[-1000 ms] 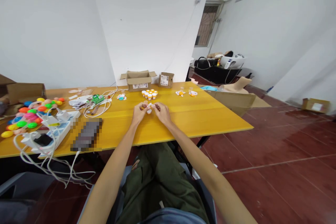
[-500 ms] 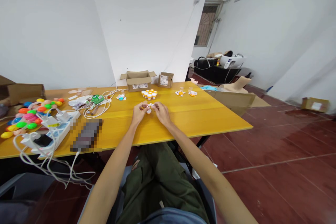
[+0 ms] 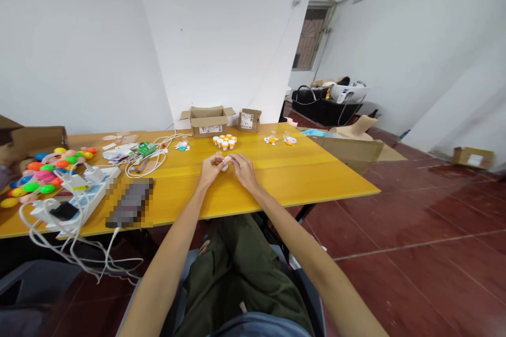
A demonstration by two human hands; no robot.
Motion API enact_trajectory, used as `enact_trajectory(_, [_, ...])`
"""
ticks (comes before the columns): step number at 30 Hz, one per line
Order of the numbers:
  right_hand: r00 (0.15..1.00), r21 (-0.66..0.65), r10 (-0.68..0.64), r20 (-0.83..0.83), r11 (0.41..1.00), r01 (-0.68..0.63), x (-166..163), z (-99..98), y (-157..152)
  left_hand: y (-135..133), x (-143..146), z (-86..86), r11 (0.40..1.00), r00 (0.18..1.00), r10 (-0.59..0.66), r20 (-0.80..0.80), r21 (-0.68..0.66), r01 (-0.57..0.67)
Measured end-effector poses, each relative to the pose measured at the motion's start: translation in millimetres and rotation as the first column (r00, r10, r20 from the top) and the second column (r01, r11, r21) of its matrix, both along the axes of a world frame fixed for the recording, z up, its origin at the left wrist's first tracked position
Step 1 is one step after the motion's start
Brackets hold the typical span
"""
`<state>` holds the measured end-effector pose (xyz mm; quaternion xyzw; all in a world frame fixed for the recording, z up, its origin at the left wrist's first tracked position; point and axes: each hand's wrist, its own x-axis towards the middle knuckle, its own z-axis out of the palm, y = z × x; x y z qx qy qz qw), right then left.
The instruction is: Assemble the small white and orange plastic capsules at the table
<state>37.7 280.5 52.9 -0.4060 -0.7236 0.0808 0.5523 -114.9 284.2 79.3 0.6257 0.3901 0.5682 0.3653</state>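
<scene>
Both of my hands meet over the middle of the yellow table (image 3: 300, 174), fingers curled inward. My left hand (image 3: 211, 169) pinches one side of a small white piece with dark and reddish marks (image 3: 226, 159). On its other side, the fingertips of my right hand (image 3: 242, 168) close on the same piece. Its exact kind is too small to make out. A small pale round part shows just below it, between the hands. Just beyond my hands stands a cluster of small white-and-orange cups (image 3: 225, 142).
Two cardboard boxes, one open-topped (image 3: 209, 122) and one smaller (image 3: 249, 120), stand against the wall. Small white-and-orange parts (image 3: 271, 140) lie back right. On the left are a phone (image 3: 132, 202), a power strip (image 3: 89, 200) with cables and colourful plastic eggs (image 3: 45, 174).
The small white piece has turned and tilted between my fingertips. My hands have barely shifted, and the things on the table stay where they were.
</scene>
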Motion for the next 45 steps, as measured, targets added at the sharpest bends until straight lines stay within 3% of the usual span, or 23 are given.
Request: enact_trajectory(45, [0.995,-0.007,-0.071,0.072,0.997,0.072,-1.7,-3.6,-0.6,0.5,-1.0,-2.1,0.997,0.997,-0.071,0.025,-0.015,0.072])
